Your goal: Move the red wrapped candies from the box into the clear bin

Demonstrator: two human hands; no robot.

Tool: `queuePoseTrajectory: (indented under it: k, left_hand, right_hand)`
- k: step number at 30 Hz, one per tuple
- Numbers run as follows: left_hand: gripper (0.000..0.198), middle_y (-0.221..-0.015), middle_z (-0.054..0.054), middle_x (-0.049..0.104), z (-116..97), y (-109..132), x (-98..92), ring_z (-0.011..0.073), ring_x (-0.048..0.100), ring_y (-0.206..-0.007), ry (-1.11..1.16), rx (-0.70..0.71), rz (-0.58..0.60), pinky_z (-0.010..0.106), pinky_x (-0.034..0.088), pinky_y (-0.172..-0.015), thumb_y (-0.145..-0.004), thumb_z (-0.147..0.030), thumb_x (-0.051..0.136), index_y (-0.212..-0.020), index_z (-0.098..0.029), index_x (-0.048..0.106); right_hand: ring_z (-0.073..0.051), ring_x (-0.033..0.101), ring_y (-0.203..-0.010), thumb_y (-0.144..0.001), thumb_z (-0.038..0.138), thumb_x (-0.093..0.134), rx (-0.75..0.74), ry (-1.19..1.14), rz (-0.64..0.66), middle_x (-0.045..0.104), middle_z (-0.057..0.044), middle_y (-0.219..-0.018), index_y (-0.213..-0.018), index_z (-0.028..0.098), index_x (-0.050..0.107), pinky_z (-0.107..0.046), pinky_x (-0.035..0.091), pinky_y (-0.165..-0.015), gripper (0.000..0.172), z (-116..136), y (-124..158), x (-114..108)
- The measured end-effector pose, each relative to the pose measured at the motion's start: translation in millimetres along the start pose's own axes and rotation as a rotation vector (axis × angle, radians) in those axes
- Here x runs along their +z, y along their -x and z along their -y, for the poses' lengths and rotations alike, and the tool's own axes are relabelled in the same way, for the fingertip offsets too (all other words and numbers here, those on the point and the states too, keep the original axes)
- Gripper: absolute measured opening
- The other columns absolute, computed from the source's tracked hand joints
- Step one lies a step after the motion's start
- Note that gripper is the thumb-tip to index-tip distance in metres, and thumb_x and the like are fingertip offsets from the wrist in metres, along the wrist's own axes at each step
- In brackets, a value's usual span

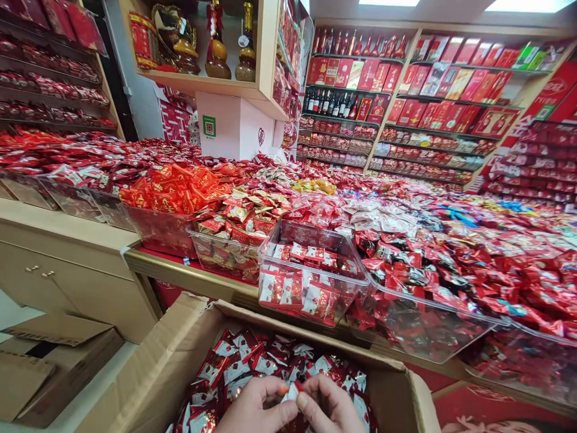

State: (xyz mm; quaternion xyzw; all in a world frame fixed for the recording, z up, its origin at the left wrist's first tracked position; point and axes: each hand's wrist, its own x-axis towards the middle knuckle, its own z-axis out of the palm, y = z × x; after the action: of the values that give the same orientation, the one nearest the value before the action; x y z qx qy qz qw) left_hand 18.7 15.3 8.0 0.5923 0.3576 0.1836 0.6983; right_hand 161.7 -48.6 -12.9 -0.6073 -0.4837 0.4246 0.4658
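My left hand (264, 406) and my right hand (327, 404) meet over an open cardboard box (166, 349), fingertips pinched together. Between them they hold one small red-and-white wrapped candy (293, 392), mostly covered by the fingers. Many more red-and-white wrapped candies (237, 364) fill the box beneath my hands. Just beyond the box, a clear plastic bin (311, 273) holds similar candies, some laid in rows and others standing against its front wall.
Clear bins heaped with wrapped sweets (419, 258) spread across the display counter. Orange-red packets (175, 189) are piled in one at left. A closed cardboard carton (58, 361) sits on the floor at left. Shelves of bottles and gift boxes (351, 72) line the back wall.
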Motion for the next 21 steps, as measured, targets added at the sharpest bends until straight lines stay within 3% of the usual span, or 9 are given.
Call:
queuePoseTrajectory:
  k: [7,15,17,21]
  left_hand:
    - [0.036,-0.067,-0.001,0.055,-3,1,-0.5,0.0117,0.047,-0.065,0.206,-0.071,-0.053,0.024,0.036,-0.064,-0.051,-0.040,0.071,-0.070,-0.013,0.057]
    - [0.039,-0.069,0.001,0.059,-1,0,-2.1,0.0132,0.050,-0.067,0.134,-0.066,0.002,0.025,0.036,-0.064,-0.051,-0.039,0.072,-0.074,-0.012,0.058]
    - [0.039,-0.070,0.002,0.060,2,-2,-1.8,0.0136,0.051,-0.068,0.125,-0.068,-0.011,0.026,0.036,-0.066,-0.050,-0.039,0.072,-0.075,-0.011,0.059]
    - [0.033,-0.061,0.000,0.058,7,-6,3.0,0.0125,0.051,-0.060,0.395,-0.137,-0.105,0.025,0.037,-0.061,-0.050,-0.034,0.072,-0.068,-0.012,0.056]
  right_hand:
    - [-0.006,0.033,-0.045,-0.061,0.053,0.060,0.094,-0.224,0.122,0.038,0.006,-0.052,-0.067,0.017,0.044,-0.017,0.026,-0.044,0.040,-1,-3,-4]
    - [-0.009,0.043,-0.047,-0.065,0.056,0.053,0.023,-0.027,0.091,0.046,0.003,-0.050,-0.064,0.017,0.045,-0.019,0.035,-0.046,0.040,-6,-3,-4]
    - [-0.011,0.047,-0.050,-0.070,0.053,0.050,-0.080,0.117,-0.018,0.052,0.000,-0.057,-0.072,0.017,0.051,-0.020,0.038,-0.047,0.036,-11,-2,-1]
    - [-0.017,0.055,-0.074,-0.076,0.040,0.048,-0.519,0.530,-0.233,0.059,-0.007,-0.086,-0.089,0.020,0.054,-0.025,0.044,-0.062,0.025,-21,1,6]
